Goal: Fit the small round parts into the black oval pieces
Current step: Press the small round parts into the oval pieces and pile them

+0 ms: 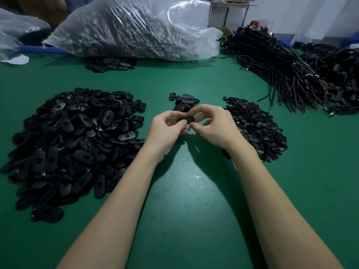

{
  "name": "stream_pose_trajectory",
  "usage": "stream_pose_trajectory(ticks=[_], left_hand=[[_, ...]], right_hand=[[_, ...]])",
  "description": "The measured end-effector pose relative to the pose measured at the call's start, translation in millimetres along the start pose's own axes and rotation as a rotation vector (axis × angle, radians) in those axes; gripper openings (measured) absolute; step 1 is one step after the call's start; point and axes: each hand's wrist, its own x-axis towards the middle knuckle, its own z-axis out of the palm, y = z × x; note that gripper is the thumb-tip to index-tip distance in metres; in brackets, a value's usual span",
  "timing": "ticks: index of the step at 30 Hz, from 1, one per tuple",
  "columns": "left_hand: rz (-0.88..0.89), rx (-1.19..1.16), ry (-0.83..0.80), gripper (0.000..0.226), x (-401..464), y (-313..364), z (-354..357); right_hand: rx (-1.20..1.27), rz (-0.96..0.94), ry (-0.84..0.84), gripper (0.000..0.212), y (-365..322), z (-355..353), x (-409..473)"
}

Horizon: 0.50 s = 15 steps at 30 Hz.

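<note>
The green table [194, 191] carries oval pieces [73, 136], round parts [256, 129], cables [281, 74] and a plastic bag [132, 28].

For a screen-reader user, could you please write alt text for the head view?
Both hands, left hand and right hand, hold a black oval piece together above a green table. A large pile of oval pieces lies to the left, a smaller pile of small round parts to the right.

black oval piece [185, 119]: held mid-air | oval pile [73, 140]: left | round parts [256, 127]: right heap
</note>
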Motion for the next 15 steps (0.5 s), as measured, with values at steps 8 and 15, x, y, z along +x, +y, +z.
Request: stream_pose_trajectory(ticks=[8,15], left_hand=[[-0.105,-0.051,0.065,0.017,6.3,-1.7,-0.8],[-0.078,0.05,0.007,0.014,1.3,2.4,-0.3]], right_hand=[[-0.119,0.097,0.074,0.018,2.8,2.5,29.4],[-0.19,0.199,0.038,0.027,-1.3,9.4,71.2]])
